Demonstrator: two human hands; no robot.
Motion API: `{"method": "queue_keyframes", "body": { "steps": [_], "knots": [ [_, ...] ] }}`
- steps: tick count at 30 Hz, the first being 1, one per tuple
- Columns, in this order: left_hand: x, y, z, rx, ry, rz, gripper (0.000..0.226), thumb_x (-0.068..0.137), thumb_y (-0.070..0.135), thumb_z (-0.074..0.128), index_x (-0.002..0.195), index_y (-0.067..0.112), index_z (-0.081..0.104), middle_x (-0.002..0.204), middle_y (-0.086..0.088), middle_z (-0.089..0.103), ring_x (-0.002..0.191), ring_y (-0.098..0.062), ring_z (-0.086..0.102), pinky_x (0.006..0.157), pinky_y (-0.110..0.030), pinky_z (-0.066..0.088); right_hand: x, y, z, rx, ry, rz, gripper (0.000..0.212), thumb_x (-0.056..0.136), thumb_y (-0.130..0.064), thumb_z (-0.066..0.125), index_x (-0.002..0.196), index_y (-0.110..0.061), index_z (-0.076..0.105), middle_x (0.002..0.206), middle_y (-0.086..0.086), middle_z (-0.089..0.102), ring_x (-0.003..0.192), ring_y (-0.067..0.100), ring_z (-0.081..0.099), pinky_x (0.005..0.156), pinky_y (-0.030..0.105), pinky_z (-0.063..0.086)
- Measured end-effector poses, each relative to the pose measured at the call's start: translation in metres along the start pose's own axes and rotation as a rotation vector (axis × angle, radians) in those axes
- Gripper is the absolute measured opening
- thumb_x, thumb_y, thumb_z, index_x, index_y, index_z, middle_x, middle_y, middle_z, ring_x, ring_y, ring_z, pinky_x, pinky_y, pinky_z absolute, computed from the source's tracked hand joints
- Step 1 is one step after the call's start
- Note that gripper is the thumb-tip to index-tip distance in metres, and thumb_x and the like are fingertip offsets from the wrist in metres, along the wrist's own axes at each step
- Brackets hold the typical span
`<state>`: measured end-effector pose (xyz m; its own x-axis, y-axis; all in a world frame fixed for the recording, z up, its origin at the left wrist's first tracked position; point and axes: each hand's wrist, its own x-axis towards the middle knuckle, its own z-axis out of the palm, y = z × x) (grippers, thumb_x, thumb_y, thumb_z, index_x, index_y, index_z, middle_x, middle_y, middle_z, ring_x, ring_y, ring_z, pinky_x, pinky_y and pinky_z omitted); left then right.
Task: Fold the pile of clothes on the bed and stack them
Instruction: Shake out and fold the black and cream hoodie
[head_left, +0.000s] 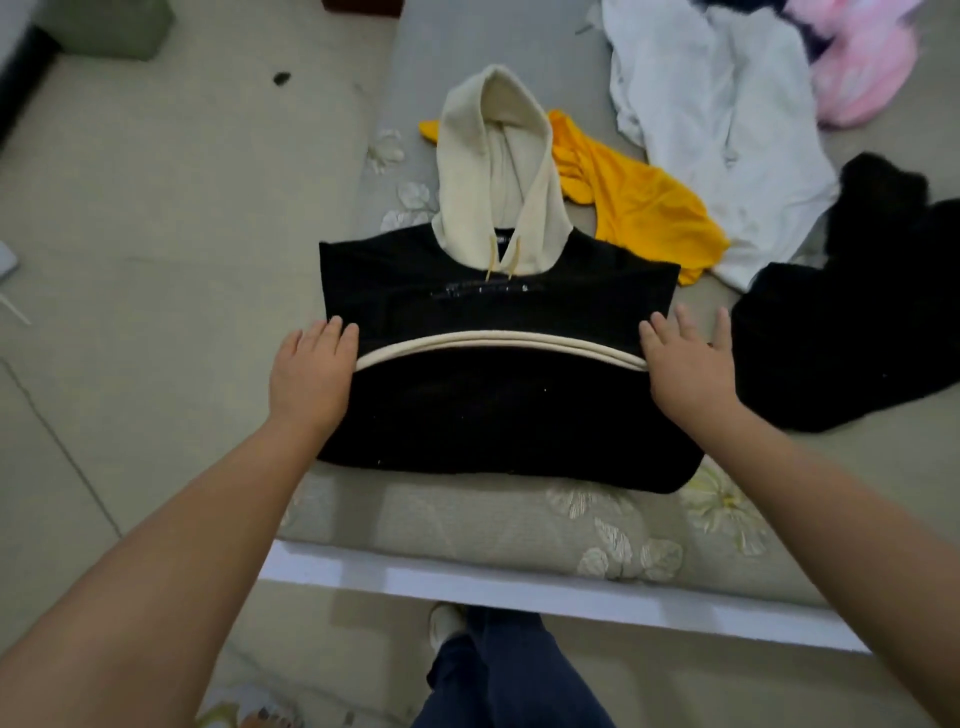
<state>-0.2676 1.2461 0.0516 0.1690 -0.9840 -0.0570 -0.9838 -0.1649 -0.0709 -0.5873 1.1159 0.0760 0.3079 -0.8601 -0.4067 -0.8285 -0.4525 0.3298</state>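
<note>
Black hoodie (498, 395) with a cream hood (498, 171) lies flat on the bed (467, 525), its lower half folded up so the cream hem crosses the middle. Left hand (311, 374) and right hand (685, 364) press its two sides with straight fingers, grasping nothing. Behind it lie a yellow garment (639, 202), a white garment (722, 130) and a black garment (852, 312).

Soft, even indoor light, sharp centre

Shadows stay faint; black fabric loses its detail, and wide-angle distortion bends and slightly softens the edges of the view.
</note>
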Motion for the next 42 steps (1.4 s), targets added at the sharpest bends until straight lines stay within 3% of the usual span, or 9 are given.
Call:
{"method": "queue_keyframes", "body": {
  "steps": [11,14,18,26,33,35,37,40,42],
  "knots": [
    [0.090,-0.004,-0.002,0.051,-0.072,0.006,0.050,0.038,-0.018,0.078,0.086,-0.007,0.067,0.088,-0.025,0.068,0.079,-0.041,0.068,0.065,-0.046,0.054,0.085,0.023,-0.014,0.061,-0.067,-0.065,0.051,0.095,-0.012,0.036,0.144,-0.018,0.024,0.153,-0.001,0.022,0.144,0.023,0.008,0.113,0.051,-0.001],
    [0.103,-0.002,0.007,0.045,-0.408,-0.040,0.026,0.082,0.000,0.052,0.106,0.009,0.055,0.107,-0.009,0.060,0.097,-0.027,0.059,0.072,-0.031,0.043,0.104,0.017,-0.006,0.140,-0.212,-0.166,0.038,0.091,-0.008,0.040,0.128,-0.015,0.048,0.133,0.005,0.049,0.129,0.023,0.039,0.109,0.039,0.023],
    [0.102,0.005,0.041,-0.042,-0.983,0.050,0.030,0.088,0.005,0.042,0.111,0.014,0.059,0.117,-0.007,0.059,0.108,-0.022,0.056,0.087,-0.028,0.043,0.107,0.002,0.021,0.272,-0.629,-0.339,0.033,0.088,-0.002,0.040,0.116,-0.006,0.058,0.119,0.012,0.058,0.110,0.024,0.054,0.085,0.027,0.040],
    [0.082,0.017,0.077,0.068,-1.131,0.199,0.027,0.090,0.011,0.042,0.110,0.013,0.059,0.116,-0.006,0.059,0.105,-0.021,0.057,0.085,-0.029,0.046,0.087,-0.033,0.058,0.177,-0.719,-0.413,0.033,0.089,-0.007,0.040,0.117,-0.009,0.057,0.120,0.009,0.057,0.111,0.025,0.054,0.084,0.027,0.042],
    [0.029,0.024,0.082,0.233,-1.007,0.316,0.053,0.093,0.037,0.043,0.134,0.008,0.029,0.137,-0.014,0.032,0.126,-0.027,0.034,0.101,-0.035,0.032,0.042,-0.044,0.073,-0.036,-0.566,-0.424,0.057,0.089,-0.042,0.051,0.135,-0.013,0.034,0.130,0.008,0.041,0.117,0.025,0.046,0.090,0.035,0.042],
    [0.014,0.016,0.079,0.003,-0.981,0.214,0.086,0.080,0.065,0.041,0.142,0.008,0.022,0.145,-0.013,0.022,0.134,-0.027,0.024,0.108,-0.035,0.023,0.042,-0.039,0.066,0.000,-0.647,-0.411,0.075,0.083,-0.060,0.049,0.138,-0.013,0.031,0.132,0.007,0.041,0.120,0.025,0.045,0.091,0.034,0.041],
    [0.010,0.008,0.063,-0.437,-0.894,0.027,0.103,0.061,0.076,0.031,0.139,0.007,0.035,0.143,-0.011,0.033,0.132,-0.023,0.031,0.106,-0.028,0.025,0.050,-0.034,0.052,0.146,-0.644,-0.404,0.071,0.085,-0.062,0.044,0.135,-0.013,0.039,0.129,0.008,0.048,0.117,0.024,0.048,0.090,0.032,0.041],
    [0.015,0.001,0.052,-0.638,-0.523,-0.057,0.071,0.074,0.056,0.042,0.112,-0.002,0.062,0.112,-0.016,0.060,0.107,-0.029,0.056,0.088,-0.025,0.036,0.074,-0.032,0.032,0.415,-0.443,-0.403,0.044,0.094,-0.044,0.040,0.116,-0.010,0.058,0.114,0.011,0.061,0.105,0.025,0.056,0.086,0.031,0.044],
    [0.032,0.008,0.045,-0.620,-0.419,-0.047,0.041,0.086,0.032,0.054,0.107,-0.003,0.064,0.106,-0.016,0.063,0.102,-0.031,0.058,0.085,-0.024,0.036,0.091,-0.035,0.021,0.572,-0.317,-0.368,0.033,0.096,-0.029,0.044,0.112,-0.006,0.062,0.111,0.012,0.064,0.102,0.026,0.058,0.086,0.031,0.043]
  ]
}}
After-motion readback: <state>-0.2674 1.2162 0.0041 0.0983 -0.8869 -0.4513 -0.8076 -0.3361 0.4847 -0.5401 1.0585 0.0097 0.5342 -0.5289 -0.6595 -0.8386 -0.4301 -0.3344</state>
